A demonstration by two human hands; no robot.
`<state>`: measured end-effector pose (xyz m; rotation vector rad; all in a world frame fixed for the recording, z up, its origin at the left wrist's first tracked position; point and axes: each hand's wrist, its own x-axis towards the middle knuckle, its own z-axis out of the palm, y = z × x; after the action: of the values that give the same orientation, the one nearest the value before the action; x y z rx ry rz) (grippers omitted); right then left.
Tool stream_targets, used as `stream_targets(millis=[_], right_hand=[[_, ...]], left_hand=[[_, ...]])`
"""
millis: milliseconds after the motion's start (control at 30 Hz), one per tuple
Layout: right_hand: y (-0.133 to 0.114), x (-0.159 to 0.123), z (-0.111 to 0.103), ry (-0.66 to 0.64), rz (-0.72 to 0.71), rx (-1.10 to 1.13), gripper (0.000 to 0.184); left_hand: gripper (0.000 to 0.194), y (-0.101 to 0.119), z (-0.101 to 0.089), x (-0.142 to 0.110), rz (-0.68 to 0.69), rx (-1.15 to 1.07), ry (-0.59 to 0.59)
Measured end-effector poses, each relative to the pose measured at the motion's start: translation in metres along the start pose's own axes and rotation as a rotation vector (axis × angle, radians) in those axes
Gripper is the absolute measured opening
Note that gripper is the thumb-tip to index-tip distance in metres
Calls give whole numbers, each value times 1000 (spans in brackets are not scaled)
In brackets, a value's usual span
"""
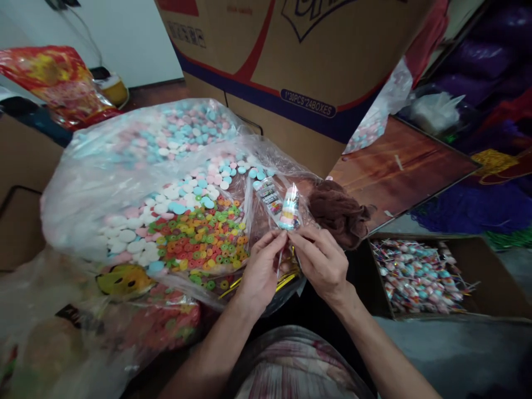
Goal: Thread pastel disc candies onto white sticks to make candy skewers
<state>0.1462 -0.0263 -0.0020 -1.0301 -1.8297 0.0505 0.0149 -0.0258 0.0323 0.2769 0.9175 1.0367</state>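
Observation:
A small stack of pastel candies in a clear printed wrapper [290, 208] stands upright between my fingertips. My left hand [262, 266] pinches the wrapper's lower end from the left, and my right hand [322, 260] pinches it from the right. Thin pale sticks show below the fingers. Just behind lies a flat printed wrapper [268, 195] on clear plastic. Gold twist ties [286, 279] lie under my hands. To the left are loose ring candies [203, 241] and pink, white and blue tablet candies [183, 191] on an opened plastic bag [78, 183].
On the right, an open carton [490, 266] holds many wrapped candies [424, 277]. A large cardboard box [257, 50] stands behind the bag. Brown cloth [341, 213] lies by my right hand. A red candy bag [58, 83] is at the far left.

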Motion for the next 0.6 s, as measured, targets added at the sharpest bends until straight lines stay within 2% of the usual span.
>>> stream_targets(millis=[100,200,300,400,500,600], right_hand=[[0,2,2,21,-53,-71,24],[-2,4,6,37,-11,-92,20],[-7,6,6,11,117,-3,16],[-14,10,-4,-25,350,179,16],[-20,19,-20,-35,517,333,16],[-24,26,-34,-22,521,367,16]], left_hand=[[31,-2,1,1,-24,-41,-27],[28,-10,0,5,50,-57,-13],[29,-15,0,9,56,-46,-51],[33,-10,1,9,37,-6,-165],[40,-1,4,2,170,80,-252],[33,4,4,-5,298,191,-182]])
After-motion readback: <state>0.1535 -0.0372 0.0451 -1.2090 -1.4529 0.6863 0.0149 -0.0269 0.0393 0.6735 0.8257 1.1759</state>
